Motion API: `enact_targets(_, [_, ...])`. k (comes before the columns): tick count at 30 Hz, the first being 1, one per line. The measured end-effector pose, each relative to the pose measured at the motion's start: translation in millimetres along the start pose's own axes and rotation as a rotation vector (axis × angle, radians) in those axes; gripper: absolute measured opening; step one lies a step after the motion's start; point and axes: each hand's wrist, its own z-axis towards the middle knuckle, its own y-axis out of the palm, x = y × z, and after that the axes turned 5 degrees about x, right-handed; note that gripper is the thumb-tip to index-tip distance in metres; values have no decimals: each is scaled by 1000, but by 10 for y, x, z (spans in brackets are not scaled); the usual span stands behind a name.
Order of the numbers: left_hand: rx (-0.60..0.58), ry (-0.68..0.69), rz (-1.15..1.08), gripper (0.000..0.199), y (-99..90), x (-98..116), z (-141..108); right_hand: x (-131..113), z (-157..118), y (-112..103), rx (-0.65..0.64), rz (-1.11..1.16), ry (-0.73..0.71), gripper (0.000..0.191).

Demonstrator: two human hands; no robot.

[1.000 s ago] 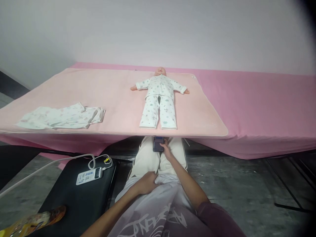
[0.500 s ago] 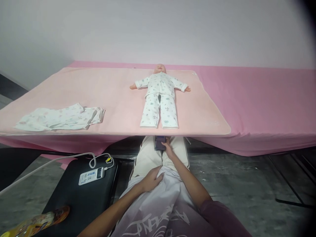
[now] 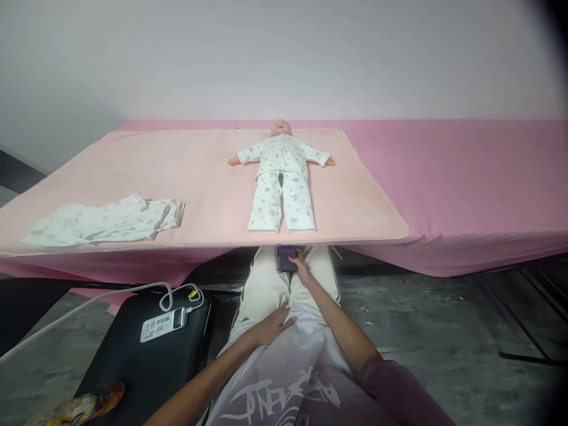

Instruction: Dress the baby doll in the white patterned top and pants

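My right hand [image 3: 303,272] is closed around a dark smartphone [image 3: 286,259], its thumb over the screen, just below the table's front edge. My left hand [image 3: 270,327] lies on my lap over the light shirt hem, fingers loosely extended and holding nothing. On the table in front of me, a baby doll [image 3: 281,155] lies on its back with arms spread. It wears a white printed top and matching printed trousers [image 3: 267,201], whose leg ends reach close to the front edge. No feet show beyond the cuffs.
A stack of white printed baby clothes [image 3: 104,220] lies at the left of the peach mat [image 3: 213,177]. Under the mat is a pink tablecloth [image 3: 465,183]. A black stool [image 3: 146,370] at lower left bears a white power bank [image 3: 163,325], its cable and a bottle [image 3: 82,408].
The camera view has tilted and shifted slightly, so the doll and clothes appear a little lower and further left. Both hands stay in about the same places, the phone still held.
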Motion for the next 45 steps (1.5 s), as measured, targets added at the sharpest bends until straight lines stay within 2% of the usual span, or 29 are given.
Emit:
enact_targets(3, [39,78,202,74,48,-75,55,9,6,5,-12,3,-3,49])
enact_targets(7, [163,121,490,73,72,-102,149,-7,3,17,-14,5,-14,47])
enact_targets(10, [214,92,621,69,80,-73,282,-31,-4,28,-17,2,-17,46])
enact_targets(13, [229,23,663,59,100,-31,459,-54,-16,38,-20,-2,-11,48])
enact_targets(21, [246,-132,658,33,229,-102,948,-74,21,38,22,-14,30,51])
enact_targets(27, [243,-292,675,52,291,-249,1334,-30,63,-11,59,-28,84,57])
enact_targets(32, [291,-306,615,71,319,-395,1473,100,117,-177,174,-46,164,51])
enact_targets(36, [271,-377,430,74,366,-547,1510,130,147,-266,187,-18,199,61])
enact_targets(39, [222,-435,390,72,393,-633,1573,151,152,-277,205,-20,202,66])
enact_targets(43, [223,-459,356,65,403,-717,1688,224,168,-261,223,-27,225,73])
enact_targets(45, [240,-419,294,64,405,-763,1736,247,180,-275,224,-50,254,76])
